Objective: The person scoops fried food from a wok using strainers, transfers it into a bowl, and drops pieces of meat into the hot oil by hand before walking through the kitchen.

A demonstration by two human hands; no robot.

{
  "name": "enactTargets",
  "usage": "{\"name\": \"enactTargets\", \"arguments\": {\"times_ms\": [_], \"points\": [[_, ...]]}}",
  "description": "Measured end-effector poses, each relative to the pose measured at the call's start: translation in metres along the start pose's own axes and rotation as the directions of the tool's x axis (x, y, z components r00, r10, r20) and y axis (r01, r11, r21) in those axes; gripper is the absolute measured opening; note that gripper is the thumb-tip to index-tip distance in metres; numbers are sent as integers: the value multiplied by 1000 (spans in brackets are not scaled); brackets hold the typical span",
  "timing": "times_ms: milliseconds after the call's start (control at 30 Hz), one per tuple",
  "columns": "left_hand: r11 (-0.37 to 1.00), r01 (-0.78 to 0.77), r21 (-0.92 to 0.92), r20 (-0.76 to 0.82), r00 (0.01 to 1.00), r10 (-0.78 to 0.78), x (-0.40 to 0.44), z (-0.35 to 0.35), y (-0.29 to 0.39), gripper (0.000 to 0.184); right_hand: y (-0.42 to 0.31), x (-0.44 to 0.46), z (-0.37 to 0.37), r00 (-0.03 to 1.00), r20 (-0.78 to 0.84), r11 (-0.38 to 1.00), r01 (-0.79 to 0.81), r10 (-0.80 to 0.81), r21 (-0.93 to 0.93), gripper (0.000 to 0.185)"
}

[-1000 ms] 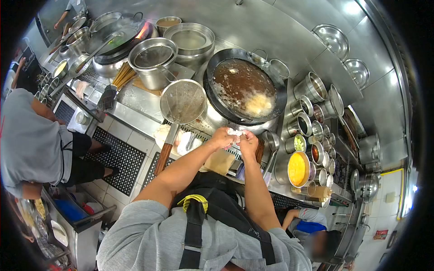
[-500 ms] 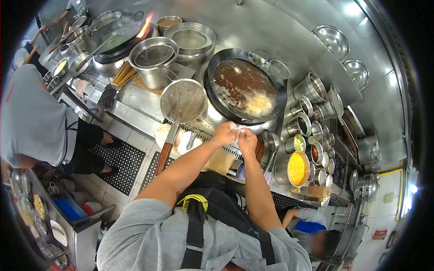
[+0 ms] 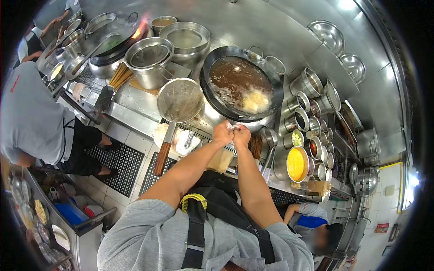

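My left hand (image 3: 222, 133) and my right hand (image 3: 242, 135) are close together in front of the wok. Fingers of both are closed on a small, crumpled white wad (image 3: 233, 127); whether it is cloth, paper or plastic I cannot tell. Just beyond them, the large black wok (image 3: 210, 97) holds bubbling brown oil, with a pale golden clump (image 3: 256, 102) frying at its near right side. Left of my hands lies a round mesh strainer (image 3: 181, 100) with a wooden handle. A folded beige cloth (image 3: 220, 161) is below my wrists.
Steel pots of ingredients stand at the right, including one of yellow liquid (image 3: 297, 165). A ladle (image 3: 270, 137) leans near my right hand. Flame rises by a second wok (image 3: 115, 43) at back left. One co-worker (image 3: 34, 113) stands left; another person (image 3: 309, 221) is low at right.
My hands stay together on the white wad, which shows less between the fingers now. The view has shifted slightly. The co-worker at left has moved a little.
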State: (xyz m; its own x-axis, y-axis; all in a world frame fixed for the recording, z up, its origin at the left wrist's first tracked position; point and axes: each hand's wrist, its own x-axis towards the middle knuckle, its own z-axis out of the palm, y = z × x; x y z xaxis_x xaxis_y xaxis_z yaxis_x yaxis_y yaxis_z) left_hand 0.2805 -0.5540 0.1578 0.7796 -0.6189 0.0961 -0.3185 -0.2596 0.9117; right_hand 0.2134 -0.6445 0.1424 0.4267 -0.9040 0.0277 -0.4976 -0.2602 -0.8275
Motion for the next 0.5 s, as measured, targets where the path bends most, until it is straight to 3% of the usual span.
{"name": "enactTargets", "arguments": {"times_ms": [67,167,233,300,333,433,500], "points": [[999,18,32,-11,1000,-17,-1,3,-4,17,3,2,3,1000,-8,1000,1,-1,7,13],[999,-6,44,-27,1000,7,-5,-5,6,13,80,43,19,990,-115,995,-75,82,69,7],[996,-89,6,-22,996,90,-6,-21,7,14,54,36,-33,925,-5,880,-361,381,309,3],[959,-57,-279,16,998,64,8,-34,-6,13,38,34,-69,886,219,715,-459,408,527,3],[908,-34,-419,40,998,56,11,-35,-10,12,38,37,-75,887,257,696,-461,384,551,8],[786,312,-534,305,938,-166,15,-47,1,8,30,32,-87,855,437,498,-518,279,696,15],[745,422,-516,398,889,-228,13,-49,8,9,12,17,-92,857,472,455,-511,206,729,20]]}}
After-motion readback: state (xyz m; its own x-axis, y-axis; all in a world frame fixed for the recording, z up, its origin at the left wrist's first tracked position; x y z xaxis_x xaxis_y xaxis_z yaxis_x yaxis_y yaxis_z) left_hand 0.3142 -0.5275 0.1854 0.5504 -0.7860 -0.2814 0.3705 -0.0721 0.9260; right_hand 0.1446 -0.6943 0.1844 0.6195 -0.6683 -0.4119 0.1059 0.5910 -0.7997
